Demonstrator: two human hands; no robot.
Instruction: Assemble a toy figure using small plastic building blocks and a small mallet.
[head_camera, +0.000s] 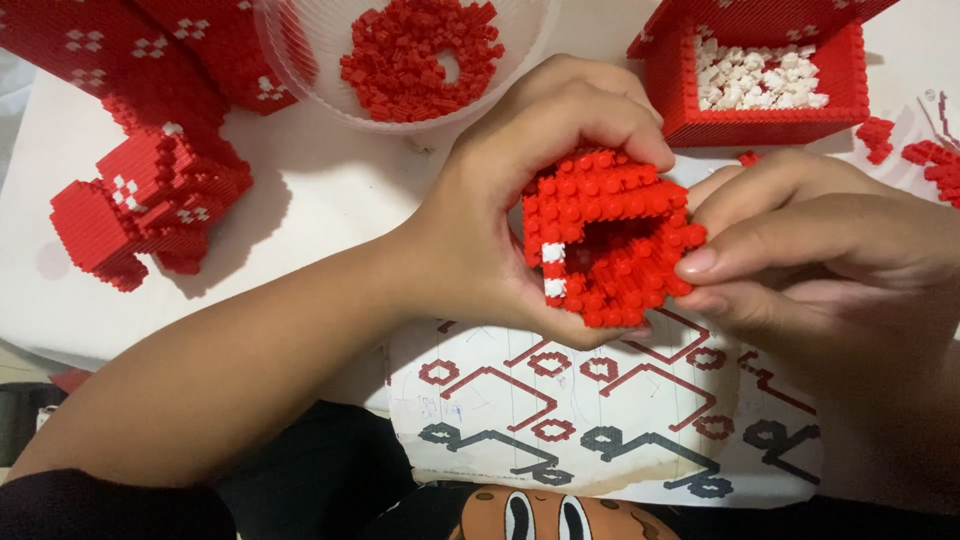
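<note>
Dark clothing (300, 490) with a cartoon-eyed print fills the bottom edge, closest to the lens.

Item, far left: finished red block figure (145, 205), flecked with white, lying on the white table (330, 190); a larger red block structure (150, 50) sits above it at the top-left corner.

Item, top centre: clear plastic bowl (300, 60) holding loose red bricks (420, 55).

Item, centre: left hand (500, 215), closed in a grip, fingers curled over the top and thumb under the base of the red block piece (605, 240).

Item, centre: red block piece, held above the table between both hands, over the upper edge of the instruction sheet (600, 420). Hollow, box-like; its open cavity faces up toward the camera. A short white-and-red striped column runs vertically on its left face. Long axis cannot be told for certain; the piece looks roughly as wide as tall.

Item, lower centre: instruction sheet, printed with red and dark grey brick diagrams, lying flat.

Item, right: right hand (810, 240), fingers pinched together, fingertips pressed against the right side of the piece.

Item, top right: red block box (850, 95) containing white bricks (755, 75); scattered red fragments (930, 165) lie just beside it.
</note>
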